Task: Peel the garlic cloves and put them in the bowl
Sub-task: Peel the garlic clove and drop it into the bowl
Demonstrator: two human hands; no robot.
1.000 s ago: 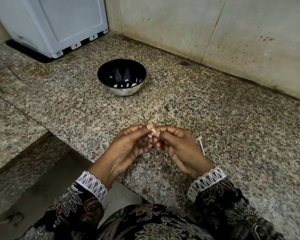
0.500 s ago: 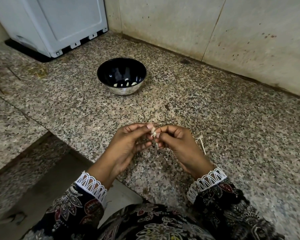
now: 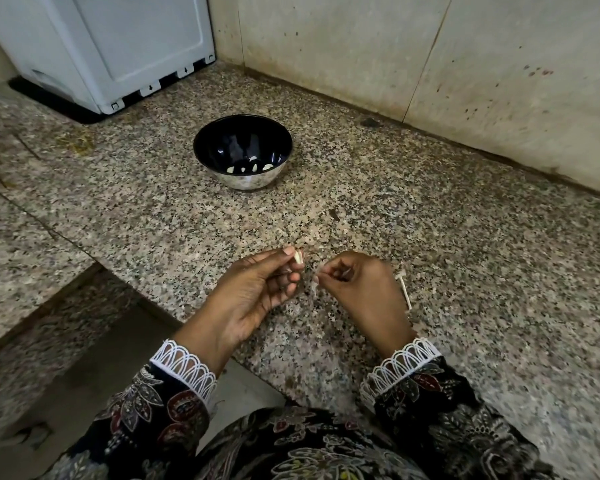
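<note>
Garlic clove (image 3: 298, 257) in left hand (image 3: 257, 292) grip, fingertip pinch; right hand (image 3: 357, 289) pinching peel (image 3: 315, 285).

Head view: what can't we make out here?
- Garlic clove in the left hand: fingertips cover most of it, so whether it is fully peeled is unclear.
- Right hand: pinches a thin sliver, too small and blurred to identify.
- Bowl: near wall hides part of the pale pieces; no count.
- White appliance: cut off by the top edge.
</note>
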